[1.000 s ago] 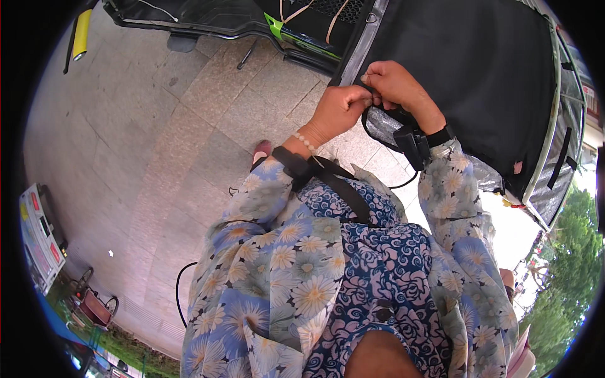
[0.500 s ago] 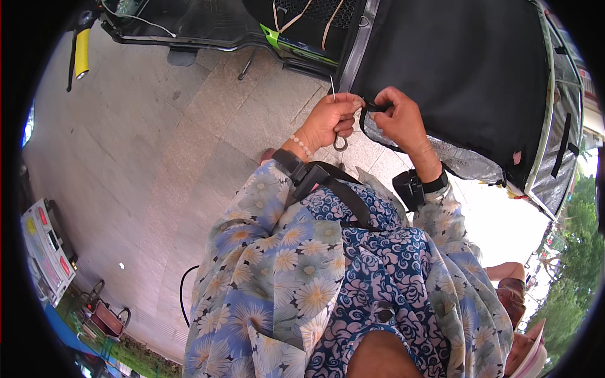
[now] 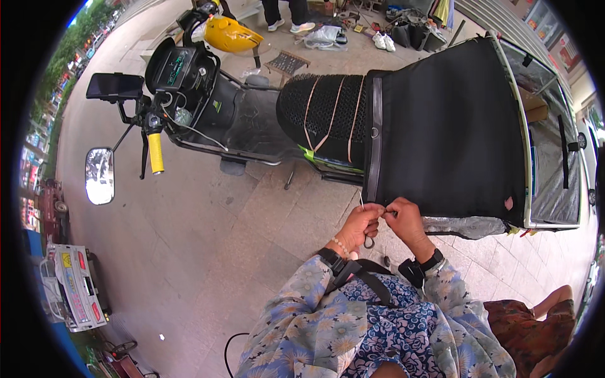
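Paved ground; left hand (image 3: 360, 225) and right hand (image 3: 404, 222) pinch thread (image 3: 362, 200).

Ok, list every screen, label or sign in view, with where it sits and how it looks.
Phone: mounted at the scooter's handlebar, upper left; dark rectangular screen.
Dashboard display: scooter's console, right of the phone; black panel with greenish readout.
Plate: on the white vehicle at the left edge; small yellow rectangle.
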### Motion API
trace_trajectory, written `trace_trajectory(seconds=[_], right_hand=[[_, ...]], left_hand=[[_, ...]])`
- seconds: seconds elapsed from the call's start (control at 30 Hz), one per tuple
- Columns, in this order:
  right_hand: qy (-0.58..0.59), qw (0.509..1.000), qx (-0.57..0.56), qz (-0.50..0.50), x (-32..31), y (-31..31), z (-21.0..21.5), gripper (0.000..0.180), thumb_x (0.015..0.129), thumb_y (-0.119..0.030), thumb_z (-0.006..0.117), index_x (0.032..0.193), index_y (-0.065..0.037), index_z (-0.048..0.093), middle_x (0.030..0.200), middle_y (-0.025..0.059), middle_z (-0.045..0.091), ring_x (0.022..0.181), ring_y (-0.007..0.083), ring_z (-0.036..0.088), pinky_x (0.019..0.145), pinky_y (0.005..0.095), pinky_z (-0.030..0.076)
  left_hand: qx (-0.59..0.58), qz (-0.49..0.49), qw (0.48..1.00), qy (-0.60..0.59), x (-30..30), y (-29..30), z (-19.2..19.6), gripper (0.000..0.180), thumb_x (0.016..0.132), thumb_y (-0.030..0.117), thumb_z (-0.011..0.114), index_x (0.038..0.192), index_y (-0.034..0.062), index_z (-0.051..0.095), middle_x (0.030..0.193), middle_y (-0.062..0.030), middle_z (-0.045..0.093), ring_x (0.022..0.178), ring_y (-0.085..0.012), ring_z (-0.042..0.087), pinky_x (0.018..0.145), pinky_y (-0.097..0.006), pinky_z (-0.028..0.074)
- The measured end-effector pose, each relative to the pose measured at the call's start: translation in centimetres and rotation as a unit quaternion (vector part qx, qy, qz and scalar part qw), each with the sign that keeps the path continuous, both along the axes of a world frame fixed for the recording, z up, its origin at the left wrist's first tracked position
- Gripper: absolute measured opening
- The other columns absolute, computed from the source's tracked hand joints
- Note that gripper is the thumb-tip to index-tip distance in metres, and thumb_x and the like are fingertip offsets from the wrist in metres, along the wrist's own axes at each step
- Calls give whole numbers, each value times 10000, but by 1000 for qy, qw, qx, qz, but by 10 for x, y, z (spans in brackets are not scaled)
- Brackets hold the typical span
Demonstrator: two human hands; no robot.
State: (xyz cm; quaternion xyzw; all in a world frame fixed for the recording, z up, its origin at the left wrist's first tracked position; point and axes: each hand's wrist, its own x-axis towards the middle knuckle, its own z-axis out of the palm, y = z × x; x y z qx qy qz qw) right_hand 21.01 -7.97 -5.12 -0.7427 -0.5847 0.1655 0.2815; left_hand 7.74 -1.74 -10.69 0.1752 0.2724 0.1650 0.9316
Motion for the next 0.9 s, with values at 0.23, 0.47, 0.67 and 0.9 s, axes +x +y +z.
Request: trace_trajectory(seconds=[0.23, 0.47, 0.67, 0.9], right_hand=[[-7, 1000, -1, 4, 3, -18, 2, 26, 629, -36, 592, 643, -14, 588, 724, 133, 572, 681, 313, 577, 614, 376, 468], [158, 977, -146, 12, 8, -22, 14, 65, 690, -74, 613, 670, -16, 590, 652, 71, 596, 589, 183, 582, 530, 283, 464], [458, 874, -162, -23, 28, -44, 52, 43, 719, -57, 607, 754, -35, 596, 868, 57, 604, 574, 77, 541, 497, 210, 434], [596, 794, -90, 76, 36, -99, 84, 56, 740, -35, 612, 762, -2, 574, 742, 125, 621, 537, 100, 540, 517, 224, 443]], left_hand=[[76, -33, 995, 51, -2, -7, 4, 71, 826, 139, 620, 827, 80, 581, 545, 65, 427, 378, -43, 304, 370, -221, 221], [119, -55, 989, 65, 2, -1, -2, 63, 833, 132, 608, 833, 77, 576, 559, 59, 425, 400, -38, 317, 375, -213, 231], [114, -53, 992, 30, -5, 19, 18, 54, 815, 92, 603, 823, 46, 578, 528, 55, 412, 381, -49, 314, 373, -215, 242], [118, -58, 990, 44, -3, 18, 3, 61, 826, 95, 595, 850, 39, 587, 515, 51, 405, 384, -57, 315, 385, -227, 260]])
